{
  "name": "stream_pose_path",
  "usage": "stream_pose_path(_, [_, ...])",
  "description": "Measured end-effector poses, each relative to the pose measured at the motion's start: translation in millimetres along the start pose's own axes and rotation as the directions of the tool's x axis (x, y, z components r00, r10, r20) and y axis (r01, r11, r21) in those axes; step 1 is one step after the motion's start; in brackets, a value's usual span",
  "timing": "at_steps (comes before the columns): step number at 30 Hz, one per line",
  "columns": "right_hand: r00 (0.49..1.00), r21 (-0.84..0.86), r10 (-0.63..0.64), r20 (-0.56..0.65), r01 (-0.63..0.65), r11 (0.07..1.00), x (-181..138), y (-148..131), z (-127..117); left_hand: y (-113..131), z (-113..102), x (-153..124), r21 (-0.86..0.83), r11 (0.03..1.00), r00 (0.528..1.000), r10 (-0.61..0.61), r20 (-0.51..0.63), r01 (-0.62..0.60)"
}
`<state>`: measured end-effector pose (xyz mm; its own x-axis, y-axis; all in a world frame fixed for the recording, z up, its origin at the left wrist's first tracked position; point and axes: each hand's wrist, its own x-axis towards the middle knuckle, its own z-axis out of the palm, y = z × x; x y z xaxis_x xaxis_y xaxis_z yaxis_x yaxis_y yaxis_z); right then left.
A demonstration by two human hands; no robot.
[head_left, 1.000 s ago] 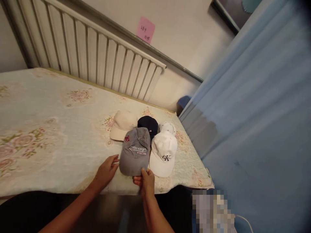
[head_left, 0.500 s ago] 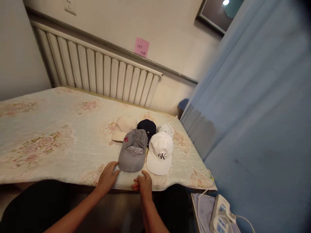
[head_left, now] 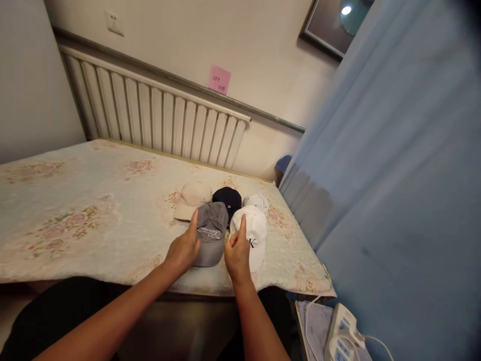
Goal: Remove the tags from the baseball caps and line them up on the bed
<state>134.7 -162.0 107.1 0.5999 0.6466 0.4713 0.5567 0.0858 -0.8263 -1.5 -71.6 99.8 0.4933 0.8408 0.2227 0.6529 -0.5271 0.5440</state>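
Several baseball caps lie bunched on the flowered bedspread (head_left: 93, 210): a grey cap (head_left: 211, 228) at the front, a white cap (head_left: 257, 228) right of it, and behind them a beige cap (head_left: 192, 198), a dark navy cap (head_left: 228, 196) and a small white cap (head_left: 258, 201). My left hand (head_left: 183, 249) rests against the grey cap's left side and brim, forefinger stretched forward, holding nothing. My right hand (head_left: 236, 250) hovers between the grey and white caps, forefinger pointing up and the other fingers curled in.
A white slatted headboard (head_left: 158, 115) stands against the wall, with a pink sticky note (head_left: 219, 79) above it. A blue curtain (head_left: 394, 175) hangs close on the right. A white device with a cable (head_left: 343, 333) lies on the floor at lower right.
Both hands have moved forward from the bed's front edge onto the caps. The left one now lies on the grey cap, and the right one has risen between the grey and white caps.
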Motion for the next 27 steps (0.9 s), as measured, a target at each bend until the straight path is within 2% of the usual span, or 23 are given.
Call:
stream_pose_path(3, [0.997,-0.021,0.061,0.038,-0.06,0.998,9.7,13.0,5.7,-8.8,4.1,11.0,0.058,0.997,0.994,-0.053,0.092,0.048])
stream_pose_path(13, [0.997,0.064,0.072,0.002,-0.072,0.995,8.1,25.9,9.2,-14.9,9.8,15.5,0.082,0.997,0.994,-0.018,0.105,0.009])
stream_pose_path(18, [0.998,-0.053,0.058,-0.012,-0.059,0.997,9.3,32.4,13.0,-14.4,10.4,17.5,0.08,0.997,0.995,0.002,0.097,-0.009])
stream_pose_path(23, [0.996,-0.256,0.048,0.069,-0.029,0.966,12.2,35.9,15.0,-14.6,11.8,21.1,0.088,0.996,0.996,-0.019,0.085,0.012])
stream_pose_path(27, [0.997,-0.307,0.036,0.063,-0.015,0.952,14.2,40.0,17.4,-16.5,14.5,23.8,0.056,0.998,0.995,-0.029,0.1,0.023])
